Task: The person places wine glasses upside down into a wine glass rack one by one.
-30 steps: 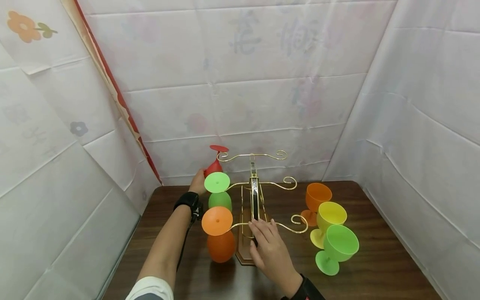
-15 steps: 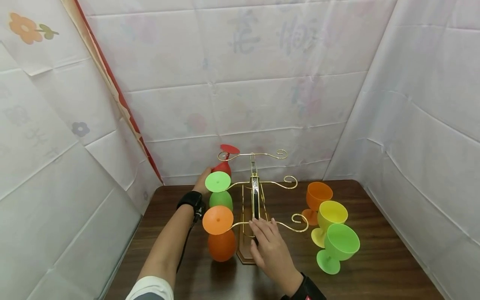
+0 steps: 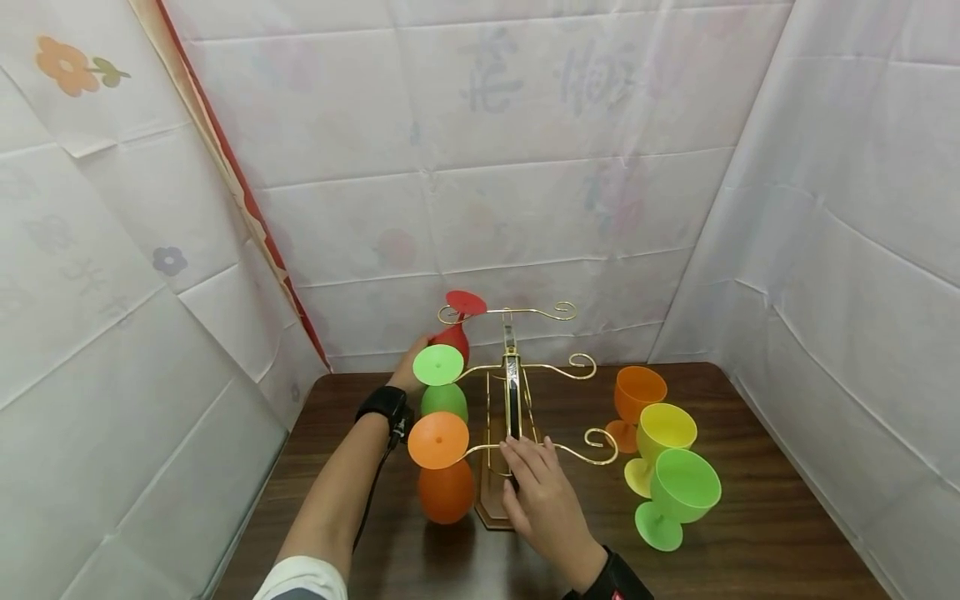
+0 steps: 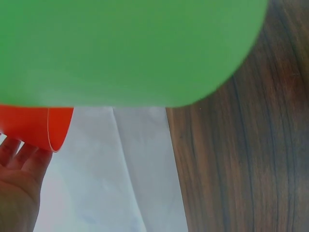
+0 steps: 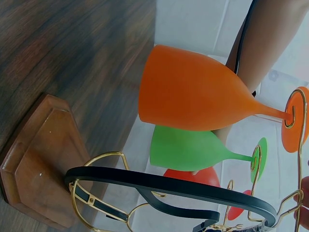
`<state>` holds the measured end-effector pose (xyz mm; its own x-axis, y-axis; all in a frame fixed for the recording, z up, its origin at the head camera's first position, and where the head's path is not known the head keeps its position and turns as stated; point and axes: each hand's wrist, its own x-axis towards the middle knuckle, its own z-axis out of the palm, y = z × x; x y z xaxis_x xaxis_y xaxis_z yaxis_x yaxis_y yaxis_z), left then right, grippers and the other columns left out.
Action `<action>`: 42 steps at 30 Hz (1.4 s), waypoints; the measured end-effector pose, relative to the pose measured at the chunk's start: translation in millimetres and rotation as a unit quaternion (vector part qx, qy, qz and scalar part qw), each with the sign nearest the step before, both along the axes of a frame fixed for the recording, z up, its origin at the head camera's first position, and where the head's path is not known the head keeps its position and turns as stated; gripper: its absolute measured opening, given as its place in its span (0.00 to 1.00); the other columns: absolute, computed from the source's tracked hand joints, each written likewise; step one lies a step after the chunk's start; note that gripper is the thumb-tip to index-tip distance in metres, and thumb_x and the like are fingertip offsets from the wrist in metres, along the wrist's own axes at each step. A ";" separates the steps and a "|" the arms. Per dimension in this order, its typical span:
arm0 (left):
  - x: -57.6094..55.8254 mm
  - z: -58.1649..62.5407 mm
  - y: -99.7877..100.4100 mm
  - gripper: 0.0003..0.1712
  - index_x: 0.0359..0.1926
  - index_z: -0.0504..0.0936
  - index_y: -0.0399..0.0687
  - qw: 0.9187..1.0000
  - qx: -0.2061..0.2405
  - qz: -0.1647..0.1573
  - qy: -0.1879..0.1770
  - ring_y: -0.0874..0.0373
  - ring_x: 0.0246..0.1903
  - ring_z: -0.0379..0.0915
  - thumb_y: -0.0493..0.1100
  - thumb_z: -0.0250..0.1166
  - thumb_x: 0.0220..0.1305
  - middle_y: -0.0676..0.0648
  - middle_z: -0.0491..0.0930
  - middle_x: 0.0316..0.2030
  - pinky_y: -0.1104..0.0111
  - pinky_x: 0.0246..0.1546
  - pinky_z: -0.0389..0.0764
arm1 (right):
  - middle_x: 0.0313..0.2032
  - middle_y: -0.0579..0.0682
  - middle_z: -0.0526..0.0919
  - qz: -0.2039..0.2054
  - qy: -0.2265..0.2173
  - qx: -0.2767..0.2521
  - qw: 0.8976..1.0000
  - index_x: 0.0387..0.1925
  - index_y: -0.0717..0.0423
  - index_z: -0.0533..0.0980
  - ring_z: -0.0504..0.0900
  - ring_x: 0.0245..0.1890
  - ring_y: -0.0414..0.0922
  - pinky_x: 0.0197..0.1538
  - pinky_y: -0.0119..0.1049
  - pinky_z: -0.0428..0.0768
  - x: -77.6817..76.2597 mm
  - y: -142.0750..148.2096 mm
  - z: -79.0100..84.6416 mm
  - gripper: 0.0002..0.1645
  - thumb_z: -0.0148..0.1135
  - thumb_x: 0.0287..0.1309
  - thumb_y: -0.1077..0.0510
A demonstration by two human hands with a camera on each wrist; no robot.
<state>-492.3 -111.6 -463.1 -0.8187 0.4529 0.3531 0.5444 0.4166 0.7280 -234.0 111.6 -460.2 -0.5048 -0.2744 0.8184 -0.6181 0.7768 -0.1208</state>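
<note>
Resting outstretched, right hand touches the rack; left hand grips an inverted red goblet.

A person's left arm stretches far forward from the bottom edge, sleeve ending near the elbow. The left hand, at the far end, is gripping, partly hidden from the head view; the left-wrist view shows several fingers side by side. The right hand rests nearer the body, palm down, fingers together, reaching forward, thumb slightly apart.
</note>
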 end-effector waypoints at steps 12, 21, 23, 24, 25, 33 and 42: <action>-8.7 -10.5 -13.7 0.47 0.69 0.51 0.31 1.000 -0.004 0.016 -0.024 0.35 0.61 0.59 0.39 0.69 0.55 0.30 0.60 0.62 0.44 0.59 0.63 | 0.50 0.56 0.79 0.002 0.002 -0.003 1.000 0.52 0.64 0.76 0.75 0.53 0.53 0.55 0.58 0.71 0.8 -0.6 0.1 0.21 0.46 0.65 0.56; -15.8 -19.8 -16.4 0.46 0.68 0.51 0.29 0.999 0.027 0.017 -0.019 0.33 0.60 0.59 0.35 0.68 0.55 0.28 0.61 0.61 0.44 0.57 0.66 | 0.51 0.56 0.78 0.001 0.000 -0.004 1.000 0.53 0.63 0.76 0.75 0.53 0.53 0.61 0.53 0.67 0.3 0.6 -3.2 0.21 0.48 0.64 0.57; -16.8 -21.1 -16.8 0.45 0.67 0.51 0.28 0.999 0.032 0.018 -0.015 0.33 0.60 0.59 0.35 0.68 0.55 0.28 0.61 0.60 0.43 0.57 0.66 | 0.51 0.55 0.78 0.002 0.001 -0.004 1.000 0.53 0.63 0.76 0.75 0.53 0.53 0.60 0.54 0.68 0.3 0.6 -3.4 0.22 0.45 0.65 0.56; -17.1 -21.5 -17.1 0.45 0.67 0.52 0.28 0.999 0.033 0.019 -0.012 0.33 0.59 0.60 0.35 0.68 0.55 0.27 0.61 0.60 0.43 0.56 0.66 | 0.51 0.56 0.78 0.002 0.000 -0.003 1.000 0.53 0.63 0.76 0.75 0.53 0.53 0.58 0.56 0.69 0.1 0.6 -3.4 0.22 0.45 0.66 0.56; -17.3 -21.9 -17.3 0.45 0.67 0.51 0.28 0.999 0.032 0.020 -0.010 0.33 0.59 0.60 0.35 0.68 0.55 0.27 0.61 0.60 0.43 0.56 0.66 | 0.51 0.56 0.78 0.003 0.000 -0.004 1.000 0.53 0.63 0.76 0.75 0.53 0.53 0.56 0.57 0.70 -0.1 0.5 -3.3 0.22 0.45 0.66 0.56; -19.9 -24.9 -16.3 0.45 0.67 0.52 0.30 0.998 0.038 0.038 -0.029 0.35 0.57 0.63 0.38 0.68 0.55 0.28 0.64 0.58 0.45 0.56 0.67 | 0.51 0.56 0.78 0.002 0.001 0.001 1.000 0.53 0.63 0.75 0.76 0.51 0.54 0.53 0.59 0.71 -0.1 0.1 -2.6 0.23 0.42 0.67 0.54; -22.7 -30.9 -13.6 0.44 0.66 0.55 0.30 0.997 0.041 0.049 -0.043 0.37 0.57 0.63 0.40 0.68 0.55 0.30 0.65 0.58 0.46 0.56 0.66 | 0.51 0.57 0.78 0.003 0.002 -0.004 1.000 0.53 0.64 0.75 0.76 0.51 0.55 0.62 0.52 0.66 -0.3 0.4 -2.8 0.21 0.47 0.65 0.57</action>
<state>-515.0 -125.2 -494.0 -0.8861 0.3426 0.3122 0.4387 0.4021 0.8037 -234.3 112.0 -462.9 -0.4999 -0.2709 0.8226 -0.6236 0.7717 -0.1248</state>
